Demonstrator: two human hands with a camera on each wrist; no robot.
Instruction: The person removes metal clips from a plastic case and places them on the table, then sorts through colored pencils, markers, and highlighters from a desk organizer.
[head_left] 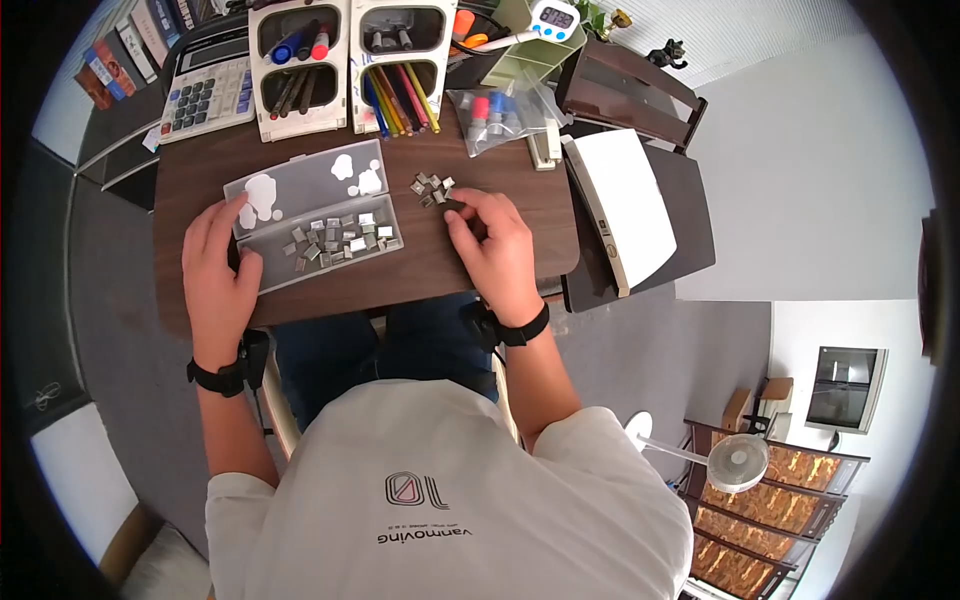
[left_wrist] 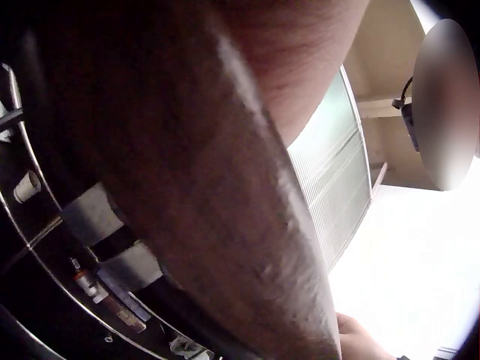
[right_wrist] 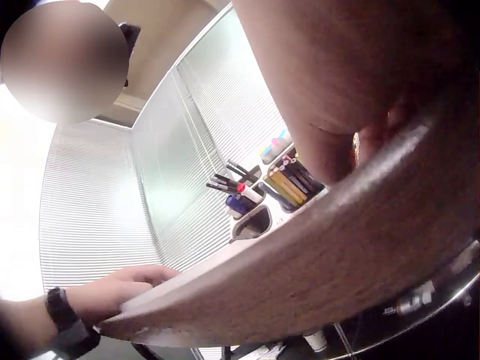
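Observation:
A shallow, clear plastic case [head_left: 318,213] lies unfolded on the desk, with white blotches on its lid. Several small, shiny metal pieces [head_left: 335,240] are scattered in its front half. My left hand [head_left: 222,270] rests along the case's left side, index finger reaching onto the lid and thumb by the front half. Right of the case is a loose cluster of similar metal pieces [head_left: 432,187] on the desktop. At this cluster, my right hand [head_left: 497,250] has its index fingertip beside the pieces, the thumb a small gap below it. In both wrist views the desk edge hides the fingertips.
Behind the case stand white organizers [head_left: 300,115] with markers and colored pencils. A calculator [head_left: 208,100] is at the back left. At the back right are a clear bag [head_left: 510,115] of bottles and a stapler [head_left: 545,145]. A white box-like device [head_left: 625,205] stands beyond the desk's right edge.

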